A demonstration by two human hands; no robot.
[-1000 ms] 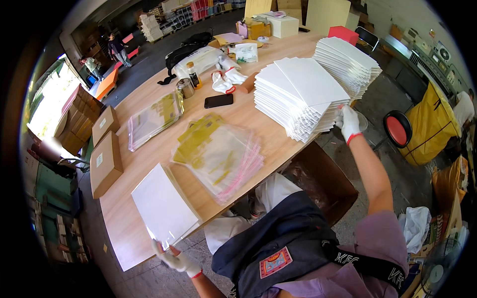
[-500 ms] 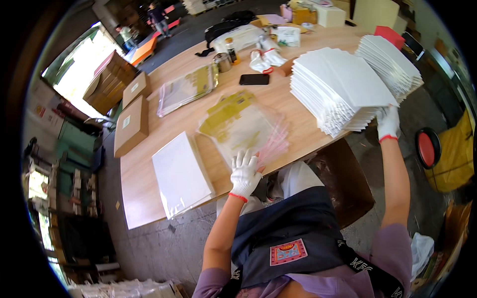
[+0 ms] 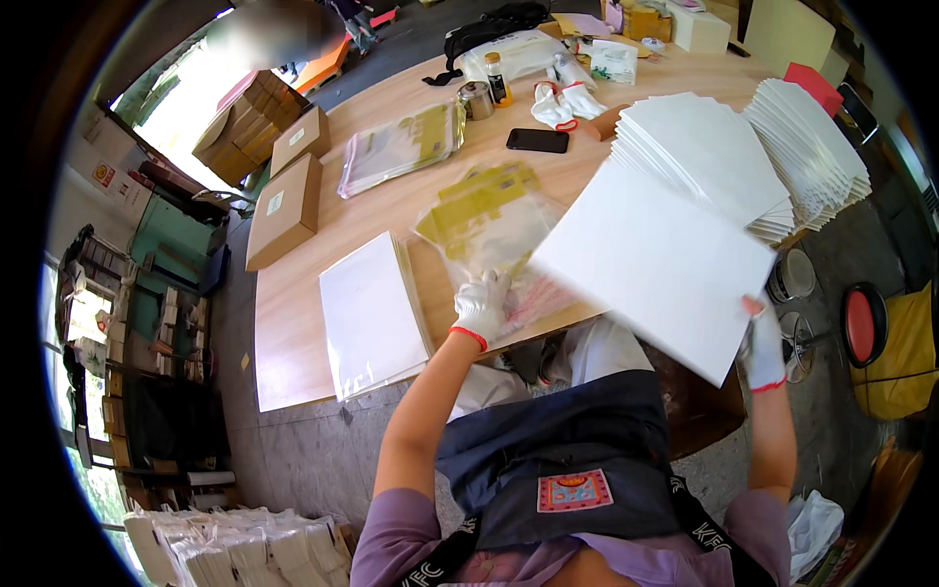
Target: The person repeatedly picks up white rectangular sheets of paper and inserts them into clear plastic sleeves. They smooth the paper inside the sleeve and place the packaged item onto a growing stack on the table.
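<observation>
- White flat rectangular board (image 3: 653,266) is held by one lower corner in the gloved right hand (image 3: 762,344), fingers clamped on its edge, so that it hangs tilted above the wooden desk (image 3: 293,323), clear of the rest.
- Clear plastic bags with yellow print (image 3: 484,220) are pressed flat under the gloved left hand (image 3: 480,306), fingers spread apart on top, which would keep the slippery pile from sliding.
- Stacked white boards (image 3: 714,157) lie fanned within the right arm's reach.
</observation>
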